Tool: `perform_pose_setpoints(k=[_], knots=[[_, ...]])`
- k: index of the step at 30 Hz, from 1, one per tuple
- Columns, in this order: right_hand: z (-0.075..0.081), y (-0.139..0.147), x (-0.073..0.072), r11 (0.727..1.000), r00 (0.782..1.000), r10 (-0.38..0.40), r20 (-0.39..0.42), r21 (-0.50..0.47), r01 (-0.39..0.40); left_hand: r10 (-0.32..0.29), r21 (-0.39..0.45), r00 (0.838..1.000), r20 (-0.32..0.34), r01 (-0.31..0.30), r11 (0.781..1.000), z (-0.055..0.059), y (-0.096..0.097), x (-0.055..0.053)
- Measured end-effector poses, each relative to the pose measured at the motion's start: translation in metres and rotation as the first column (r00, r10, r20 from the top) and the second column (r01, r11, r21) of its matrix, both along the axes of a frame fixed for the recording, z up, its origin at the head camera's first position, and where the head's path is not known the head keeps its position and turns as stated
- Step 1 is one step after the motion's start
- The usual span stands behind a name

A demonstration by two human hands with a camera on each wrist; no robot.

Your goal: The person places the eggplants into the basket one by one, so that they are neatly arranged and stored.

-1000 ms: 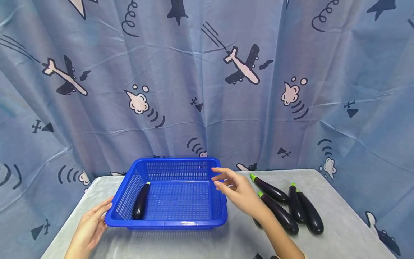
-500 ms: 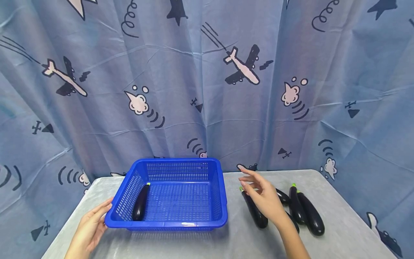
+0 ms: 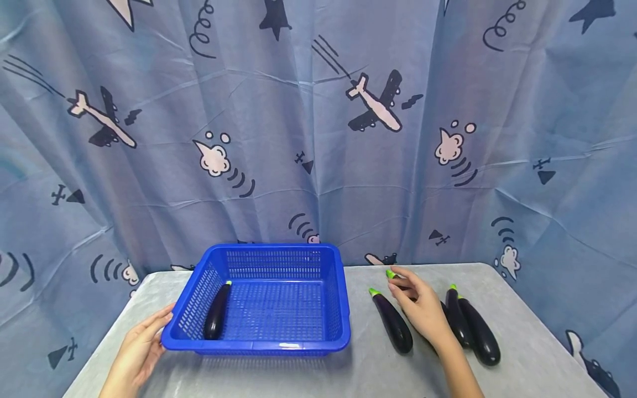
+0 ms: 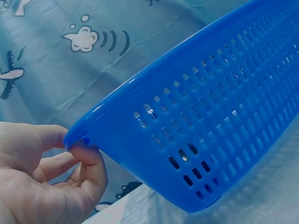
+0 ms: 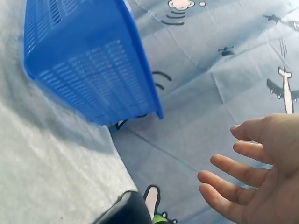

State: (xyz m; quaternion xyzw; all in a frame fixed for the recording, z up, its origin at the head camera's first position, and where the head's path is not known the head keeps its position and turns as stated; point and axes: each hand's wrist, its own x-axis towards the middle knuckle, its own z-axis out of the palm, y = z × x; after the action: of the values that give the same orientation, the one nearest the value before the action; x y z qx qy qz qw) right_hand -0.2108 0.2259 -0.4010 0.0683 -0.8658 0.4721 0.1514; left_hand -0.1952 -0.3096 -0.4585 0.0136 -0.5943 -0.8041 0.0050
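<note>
My left hand pinches the rim of the blue plastic basket at its front left corner. In the left wrist view, thumb and fingers meet around the rim's corner. One eggplant lies inside along the basket's left wall. Over the eggplants on the right hovers my right hand, its fingers relaxed and spread in the right wrist view with nothing between them. Just left of it lies an eggplant with a green stem. The hand and forearm partly cover other eggplants beneath; two more, an inner eggplant and an outer eggplant, lie to the right.
A pale grey cloth-covered table carries everything. Close behind its far edge hangs a blue curtain printed with airplanes. The basket's right wall stands between its inside and the eggplants on the table.
My right hand has moved right, from beside the basket's right rim to over the eggplants, uncovering the leftmost eggplant. The left hand and basket have stayed in place.
</note>
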Motion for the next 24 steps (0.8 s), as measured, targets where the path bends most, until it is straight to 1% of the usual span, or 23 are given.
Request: perform_pose_setpoints(k=[5, 8, 12, 15, 20, 24], knots=[[-0.010, 0.004, -0.004, 0.998, 0.999, -0.026, 0.023, 0.051, 0.025, -0.004, 0.016, 1.000, -0.024, 0.005, 1.000, -0.001, 0.000, 0.001], [-0.016, 0.006, -0.008, 0.996, 0.998, -0.048, 0.052, 0.072, 0.044, -0.008, 0.017, 1.000, -0.030, 0.008, 1.000, -0.002, 0.000, 0.001], [-0.026, 0.008, -0.012, 0.992, 0.989, -0.081, 0.123, 0.104, 0.068, -0.011, 0.018, 0.999, -0.037, 0.011, 1.000, -0.002, 0.000, 0.002], [-0.033, 0.009, -0.015, 0.991, 0.984, -0.084, 0.158, 0.116, 0.066, -0.005, 0.021, 0.999, -0.037, 0.006, 1.000, -0.002, -0.001, 0.003], [-0.040, 0.012, -0.018, 0.990, 0.986, -0.080, 0.148, 0.125, 0.061, -0.002, 0.011, 1.000, -0.021, 0.003, 1.000, 0.000, -0.001, 0.003], [-0.043, 0.016, -0.018, 0.989, 0.984, -0.081, 0.157, 0.136, 0.059, -0.007, 0.012, 1.000, -0.023, 0.007, 1.000, 0.000, 0.000, 0.002]])
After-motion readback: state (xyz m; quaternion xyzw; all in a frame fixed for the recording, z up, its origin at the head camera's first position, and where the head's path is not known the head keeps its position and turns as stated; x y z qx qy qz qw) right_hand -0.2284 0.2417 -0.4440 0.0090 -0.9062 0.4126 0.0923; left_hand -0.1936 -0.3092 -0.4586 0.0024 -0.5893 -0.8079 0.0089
